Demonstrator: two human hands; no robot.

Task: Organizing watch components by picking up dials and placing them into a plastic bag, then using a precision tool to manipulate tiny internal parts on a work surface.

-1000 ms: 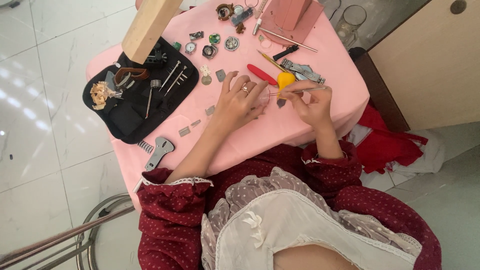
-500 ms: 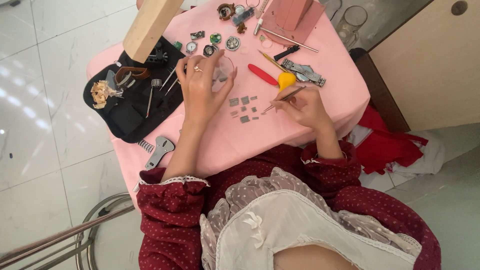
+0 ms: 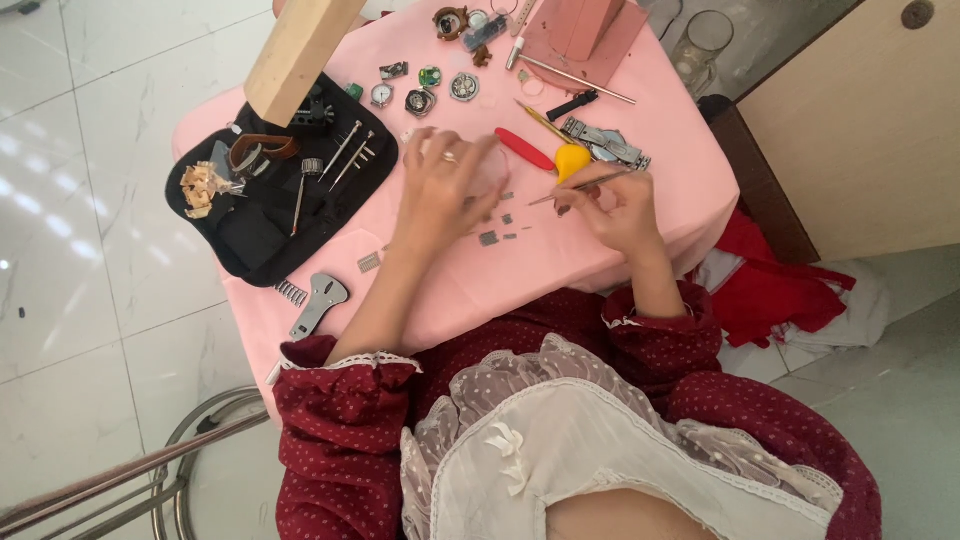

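My left hand [image 3: 445, 185] hovers over the middle of the pink table [image 3: 560, 265], fingers curled around what looks like a clear round cover [image 3: 492, 170]; the motion blurs it. My right hand [image 3: 615, 205] pinches thin metal tweezers [image 3: 565, 190], their tip pointing left toward the left hand. Several small grey parts [image 3: 490, 238] lie on the cloth between and just below the two hands.
A black tool pouch [image 3: 260, 220] with screwdrivers lies left, under a wooden block [image 3: 300, 50]. A red-handled tool [image 3: 525, 150], yellow blower [image 3: 572, 160] and metal watch band [image 3: 605, 140] lie behind the hands. Watch movements [image 3: 420, 100] sit further back. A case wrench [image 3: 318, 300] rests near the front-left edge.
My left hand reached up toward the pouch side, then came back down and right to the table's middle with the clear cover. The right hand with the tweezers stayed nearly in place.
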